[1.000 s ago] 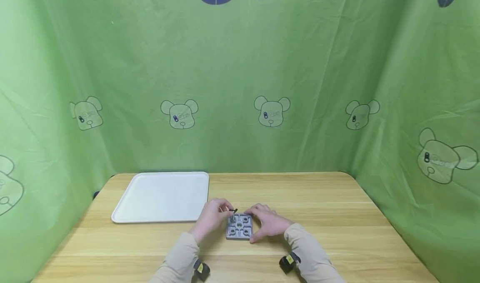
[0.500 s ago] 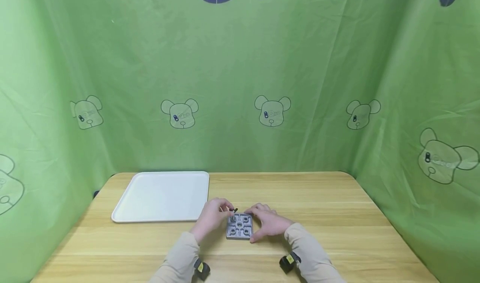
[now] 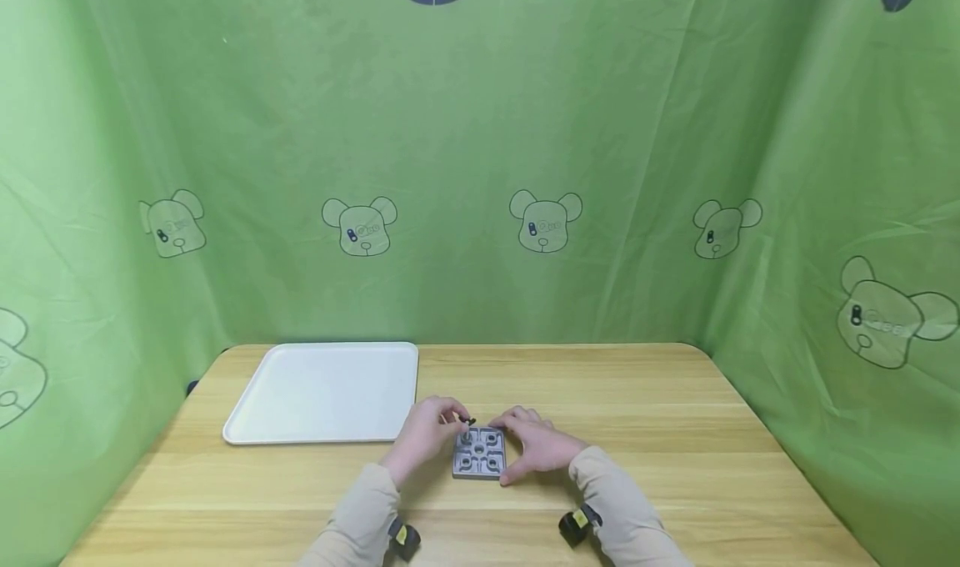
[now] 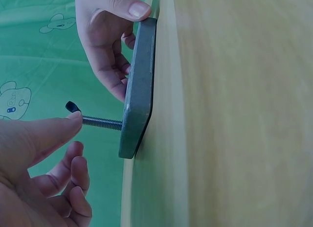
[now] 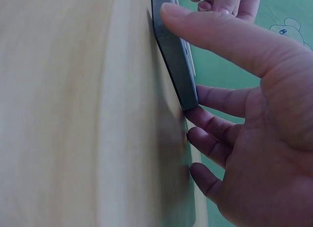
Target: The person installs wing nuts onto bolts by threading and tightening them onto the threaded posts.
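A grey square metal block point(image 3: 479, 472) lies flat on the table, with round holes and channels across its top face. Into its far left hole stands a wing screw point(image 4: 101, 123), upright, with a threaded shank and a black winged head. My left hand point(image 3: 425, 434) pinches that head between thumb and forefinger; the other fingers curl loosely below, off the block. On the opposite side my right hand point(image 3: 542, 449) holds the block, thumb point(image 5: 176, 12) at the near right corner and fingers at the far edge. How deep the screw sits inside is hidden.
A white tray point(image 3: 322, 393) lies at the table's back left, close to my left hand. The wooden table point(image 3: 637, 408) spreads out to the right. Green printed cloth point(image 3: 465, 292) hangs behind and along both sides.
The wing screw's black head shows at a slightly different angle between my left fingertips. Both hands and the block stay in place.
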Motion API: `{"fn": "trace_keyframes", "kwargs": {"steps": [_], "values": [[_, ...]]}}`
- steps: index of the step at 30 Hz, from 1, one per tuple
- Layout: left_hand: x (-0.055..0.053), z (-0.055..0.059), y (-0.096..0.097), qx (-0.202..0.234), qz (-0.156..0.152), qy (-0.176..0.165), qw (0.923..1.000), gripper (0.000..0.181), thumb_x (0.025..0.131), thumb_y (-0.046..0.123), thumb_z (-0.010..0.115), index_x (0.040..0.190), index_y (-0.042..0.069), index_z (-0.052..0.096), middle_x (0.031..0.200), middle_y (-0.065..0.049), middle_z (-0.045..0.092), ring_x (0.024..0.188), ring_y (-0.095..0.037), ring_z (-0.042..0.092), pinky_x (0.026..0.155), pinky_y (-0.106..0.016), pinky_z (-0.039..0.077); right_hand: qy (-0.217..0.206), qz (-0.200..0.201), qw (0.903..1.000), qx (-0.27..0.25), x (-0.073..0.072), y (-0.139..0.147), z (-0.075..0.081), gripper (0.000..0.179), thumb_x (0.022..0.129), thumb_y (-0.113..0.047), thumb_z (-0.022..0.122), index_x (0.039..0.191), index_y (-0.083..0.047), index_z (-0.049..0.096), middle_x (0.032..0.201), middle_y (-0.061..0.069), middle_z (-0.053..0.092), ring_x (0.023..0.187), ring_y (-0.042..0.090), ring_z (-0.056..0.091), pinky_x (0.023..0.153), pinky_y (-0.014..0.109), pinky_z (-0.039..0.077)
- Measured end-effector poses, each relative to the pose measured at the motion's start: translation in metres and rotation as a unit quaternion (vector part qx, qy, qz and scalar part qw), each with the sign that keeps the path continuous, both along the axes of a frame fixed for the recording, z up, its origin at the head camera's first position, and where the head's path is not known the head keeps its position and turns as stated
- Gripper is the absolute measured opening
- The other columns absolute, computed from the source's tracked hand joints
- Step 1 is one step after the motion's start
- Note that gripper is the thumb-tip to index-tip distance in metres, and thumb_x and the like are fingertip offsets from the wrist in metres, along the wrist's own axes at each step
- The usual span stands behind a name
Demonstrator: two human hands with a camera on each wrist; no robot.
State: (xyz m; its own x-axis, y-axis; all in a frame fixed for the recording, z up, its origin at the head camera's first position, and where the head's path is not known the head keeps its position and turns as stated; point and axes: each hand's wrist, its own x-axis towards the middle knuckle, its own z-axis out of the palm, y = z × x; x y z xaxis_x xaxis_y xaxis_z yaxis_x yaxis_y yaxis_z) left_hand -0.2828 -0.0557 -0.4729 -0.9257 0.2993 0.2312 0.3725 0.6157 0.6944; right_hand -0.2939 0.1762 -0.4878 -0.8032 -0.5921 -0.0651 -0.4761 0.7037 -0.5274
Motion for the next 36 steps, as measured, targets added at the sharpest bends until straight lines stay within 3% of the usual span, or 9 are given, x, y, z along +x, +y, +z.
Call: {"fn": "trace_keyframes", "kwargs": {"steps": [27, 36], "values": [[0.0014, 0.0021, -0.0002, 0.012, -0.001, -0.02, 0.9997, 0.02, 0.083, 0.016, 0.074, 0.1, 0.008, 0.069, 0.08, -0.002, 0.06, 0.073, -0.011, 0.051, 0.064, -0.023, 0.043, -0.001, 0.0, 1.0, -0.001, -0.0001, 0.0006, 0.0001, 0.087, 0.063, -0.043, 0.085, 0.136, -0.011, 0.05, 0.131, 0.006, 0.049, 0.121, 0.027, 0.043, 0.101, 0.058, 0.035], [0.0023, 0.002, 0.0, 0.008, -0.008, -0.022, 0.9997, 0.013, 0.084, 0.016, 0.073, 0.096, 0.011, 0.071, 0.081, -0.002, 0.061, 0.075, -0.011, 0.051, 0.065, -0.024, 0.042, 0.0, 0.0, 1.0, 0.0, 0.0008, 0.0009, 0.0012, 0.087, 0.063, -0.044, 0.085, 0.136, -0.012, 0.05, 0.131, 0.006, 0.049, 0.122, 0.027, 0.043, 0.102, 0.059, 0.035]]}}
